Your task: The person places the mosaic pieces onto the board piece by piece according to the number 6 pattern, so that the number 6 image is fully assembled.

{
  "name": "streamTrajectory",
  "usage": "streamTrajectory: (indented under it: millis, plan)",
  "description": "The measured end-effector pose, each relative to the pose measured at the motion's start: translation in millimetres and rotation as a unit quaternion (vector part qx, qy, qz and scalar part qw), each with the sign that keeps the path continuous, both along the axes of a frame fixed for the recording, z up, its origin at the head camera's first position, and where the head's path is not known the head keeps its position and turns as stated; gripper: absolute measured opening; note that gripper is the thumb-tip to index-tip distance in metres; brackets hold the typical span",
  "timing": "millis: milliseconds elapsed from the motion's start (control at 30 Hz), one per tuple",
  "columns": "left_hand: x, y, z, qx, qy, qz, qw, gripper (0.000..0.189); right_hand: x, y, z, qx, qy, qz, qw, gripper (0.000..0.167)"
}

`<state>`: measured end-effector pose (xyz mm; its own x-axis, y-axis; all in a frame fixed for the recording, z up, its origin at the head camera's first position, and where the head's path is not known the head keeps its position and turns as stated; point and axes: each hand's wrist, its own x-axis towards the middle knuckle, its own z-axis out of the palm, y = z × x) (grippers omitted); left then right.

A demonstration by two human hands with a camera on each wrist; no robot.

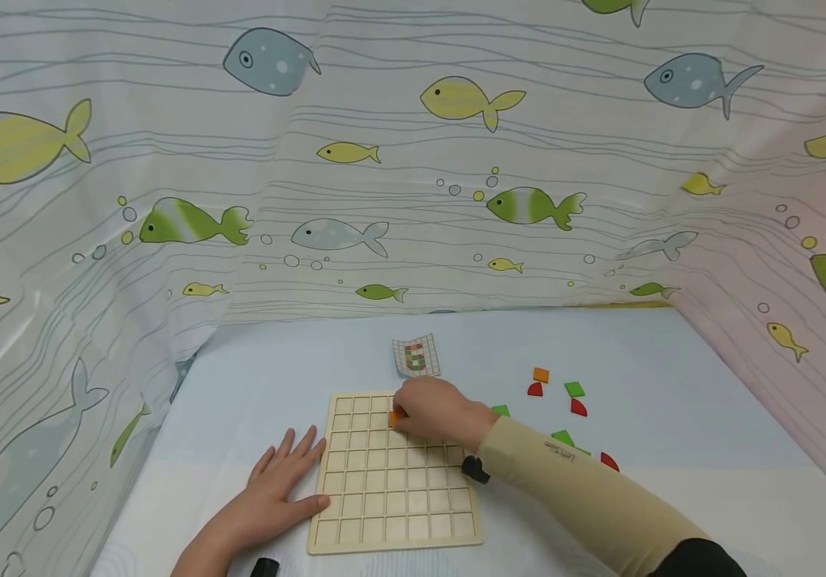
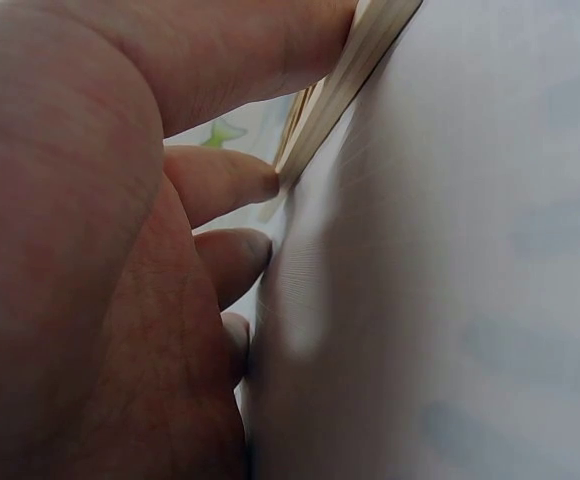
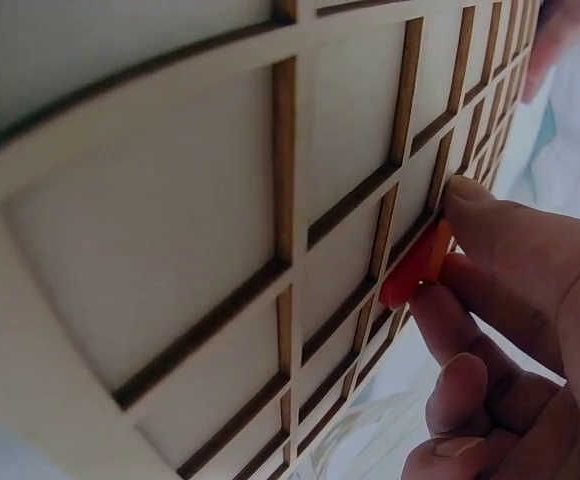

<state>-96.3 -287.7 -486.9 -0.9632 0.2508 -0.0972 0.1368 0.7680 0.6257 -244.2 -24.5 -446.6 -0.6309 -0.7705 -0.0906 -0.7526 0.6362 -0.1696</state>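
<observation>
Right fingers (image 3: 500, 312) round an orange piece (image 1: 393, 419) at the gridded board (image 1: 394, 548), left fingers (image 1: 309, 455) outspread

The head camera looks forward and down across a pale counter (image 1: 276, 353) to a white fish-printed sheet (image 1: 398, 180). The left wrist view skims low, close beside the beige wooden grid board (image 1: 394, 549); the right, very near, slants across its face. All share it.

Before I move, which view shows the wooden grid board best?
The head view: it takes in nearly the whole wooden grid board, though the right hand covers some. The right wrist view shows part of it close up; the left wrist, only a sliver of edge.
</observation>
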Motion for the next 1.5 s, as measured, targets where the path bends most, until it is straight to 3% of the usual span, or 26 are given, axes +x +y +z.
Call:
streamTrajectory:
  millis: [533, 633, 733, 967, 1300, 1500]
  plan:
    - [-0.2, -1.3, -3.7, -0.004, 0.009, 0.001, 1.0000, 0.082, 2.9, 2, 0.5, 0.011, -0.016, 0.008, 0.9998, 0.011]
    - [-0.3, -0.3, -4.3, -0.008, 0.006, 0.004, 0.9999, 0.082, 4.9, 10, 3.5, -0.004, -0.020, 0.013, 0.9997, 0.023]
    - [0.0, 0.9, -3.8, -0.009, 0.004, 0.004, 0.9999, 0.082, 7.8, 23, 6.9, -0.030, -0.040, -0.008, 0.9987, 0.038]
    - [0.6, 1.2, -1.8, -0.010, 0.007, 0.003, 0.9999, 0.082, 9.0, 63, 11.2, -0.113, -0.093, -0.077, 0.9862, 0.037]
    - [-0.1, 0.1, -4.0, -0.013, 0.005, 0.002, 0.9999, 0.083, -3.5, 115, -0.6, -0.130, -0.086, -0.155, 0.9755, 0.038]
    - [0.4, 1.4, -1.6, -0.009, 0.007, 0.000, 0.9999, 0.083, -10.8, 147, -4.7, -0.136, -0.074, -0.155, 0.9757, 0.036]
